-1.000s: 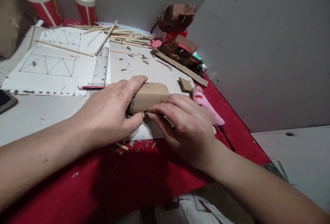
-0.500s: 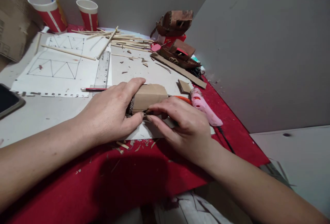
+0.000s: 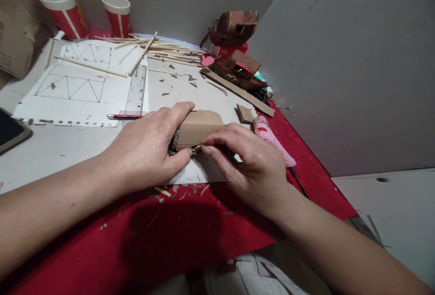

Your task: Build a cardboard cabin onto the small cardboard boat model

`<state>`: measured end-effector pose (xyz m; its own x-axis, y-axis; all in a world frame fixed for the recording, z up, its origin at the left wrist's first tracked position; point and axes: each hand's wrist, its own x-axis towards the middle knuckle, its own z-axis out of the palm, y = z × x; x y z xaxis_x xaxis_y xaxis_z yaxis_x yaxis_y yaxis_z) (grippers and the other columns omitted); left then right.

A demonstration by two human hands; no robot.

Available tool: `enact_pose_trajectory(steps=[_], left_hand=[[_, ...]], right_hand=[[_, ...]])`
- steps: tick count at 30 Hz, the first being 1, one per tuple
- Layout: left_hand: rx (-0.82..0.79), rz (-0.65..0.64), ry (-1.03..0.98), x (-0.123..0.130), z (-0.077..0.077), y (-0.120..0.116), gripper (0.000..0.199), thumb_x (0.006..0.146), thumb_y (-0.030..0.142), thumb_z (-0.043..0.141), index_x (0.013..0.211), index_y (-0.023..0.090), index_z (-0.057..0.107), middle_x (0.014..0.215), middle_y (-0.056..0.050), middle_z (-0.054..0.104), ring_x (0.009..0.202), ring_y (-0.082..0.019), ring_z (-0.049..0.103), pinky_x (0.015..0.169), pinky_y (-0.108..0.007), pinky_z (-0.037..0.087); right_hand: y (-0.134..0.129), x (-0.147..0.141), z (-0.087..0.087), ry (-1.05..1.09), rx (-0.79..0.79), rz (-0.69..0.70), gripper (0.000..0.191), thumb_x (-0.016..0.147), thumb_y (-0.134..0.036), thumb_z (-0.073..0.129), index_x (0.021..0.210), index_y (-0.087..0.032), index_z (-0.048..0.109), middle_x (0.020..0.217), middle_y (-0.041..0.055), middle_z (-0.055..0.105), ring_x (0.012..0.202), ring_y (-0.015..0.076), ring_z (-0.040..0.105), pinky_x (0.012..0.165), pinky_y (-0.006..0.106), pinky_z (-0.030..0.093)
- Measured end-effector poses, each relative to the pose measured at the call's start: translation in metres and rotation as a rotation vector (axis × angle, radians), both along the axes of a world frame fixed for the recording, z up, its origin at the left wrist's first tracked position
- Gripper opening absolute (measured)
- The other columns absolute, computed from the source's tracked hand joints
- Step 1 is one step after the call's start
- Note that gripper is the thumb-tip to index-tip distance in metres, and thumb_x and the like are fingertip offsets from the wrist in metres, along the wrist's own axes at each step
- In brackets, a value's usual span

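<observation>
A small brown cardboard model piece (image 3: 200,127) with a curved top and dark, ridged left end rests on the white sheet. My left hand (image 3: 152,143) wraps around its left end, thumb along the near lower edge. At that same near edge, my right hand (image 3: 244,159) pinches a thin cardboard strip (image 3: 197,148) between thumb and forefinger. The strip's far end, against the piece, is partly hidden by fingers. Just beyond my right hand lies a pink glue gun (image 3: 272,138).
Wooden sticks (image 3: 170,52) lie in a pile at the back. Two paper cups (image 3: 116,18), brown cardboard boat models (image 3: 239,68), a ruler (image 3: 136,91), a pencil (image 3: 124,116), truss drawings (image 3: 68,104) and a phone (image 3: 12,132) surround the work. Scraps litter the red cloth (image 3: 183,231).
My right hand has shifted slightly right, away from my left thumb, and more of the pinched strip shows. The orange handle behind it is now covered. My left hand keeps its hold.
</observation>
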<state>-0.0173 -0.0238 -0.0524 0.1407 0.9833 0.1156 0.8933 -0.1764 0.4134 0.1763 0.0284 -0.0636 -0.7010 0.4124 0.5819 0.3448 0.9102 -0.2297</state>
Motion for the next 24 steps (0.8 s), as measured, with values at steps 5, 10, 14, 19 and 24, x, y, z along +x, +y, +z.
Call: enact_pose_trajectory(steps=[5, 10, 14, 19, 24], left_hand=[[0.001, 0.000, -0.007, 0.0005, 0.0000, 0.0004, 0.066, 0.083, 0.038, 0.052, 0.145, 0.023, 0.036, 0.129, -0.011, 0.062, 0.109, -0.031, 0.063, 0.089, -0.042, 0.050], [-0.002, -0.007, -0.019, 0.0009, -0.0003, 0.0006, 0.065, 0.083, 0.037, 0.052, 0.144, 0.022, 0.036, 0.127, -0.012, 0.063, 0.110, -0.030, 0.062, 0.090, -0.043, 0.050], [0.012, 0.000, -0.017, 0.0018, -0.0013, 0.0006, 0.063, 0.083, 0.035, 0.051, 0.143, 0.021, 0.038, 0.125, -0.013, 0.063, 0.109, -0.031, 0.062, 0.089, -0.044, 0.050], [0.046, 0.015, -0.009, 0.0021, -0.0053, 0.0018, 0.065, 0.080, 0.038, 0.056, 0.141, 0.023, 0.041, 0.122, -0.010, 0.065, 0.107, -0.030, 0.063, 0.087, -0.042, 0.051], [0.061, 0.005, -0.021, 0.0030, -0.0074, 0.0016, 0.064, 0.080, 0.036, 0.056, 0.140, 0.021, 0.041, 0.120, -0.011, 0.065, 0.106, -0.030, 0.063, 0.086, -0.043, 0.051]], right_hand=[[0.0000, 0.0007, 0.0006, -0.015, 0.023, 0.012, 0.011, 0.092, -0.010, 0.057, 0.090, -0.020, 0.059, 0.080, 0.0070, 0.067, 0.074, 0.0188, 0.061, 0.066, 0.032, 0.050], [-0.0003, 0.0024, 0.0028, -0.012, -0.005, 0.013, 0.010, 0.093, -0.011, 0.056, 0.090, -0.020, 0.060, 0.079, 0.0062, 0.066, 0.073, 0.0179, 0.060, 0.065, 0.031, 0.049], [-0.0005, 0.0022, 0.0030, -0.015, 0.004, 0.014, 0.008, 0.091, -0.009, 0.057, 0.089, -0.017, 0.060, 0.079, 0.0080, 0.066, 0.074, 0.0181, 0.060, 0.066, 0.031, 0.049], [-0.0005, 0.0015, 0.0022, -0.035, 0.029, 0.016, 0.009, 0.092, -0.008, 0.057, 0.090, -0.017, 0.060, 0.081, 0.0083, 0.067, 0.076, 0.0187, 0.061, 0.068, 0.031, 0.049], [0.0001, 0.0016, 0.0034, -0.078, 0.049, 0.007, 0.009, 0.092, -0.009, 0.055, 0.089, -0.015, 0.061, 0.080, 0.0088, 0.067, 0.075, 0.0198, 0.060, 0.066, 0.032, 0.048]])
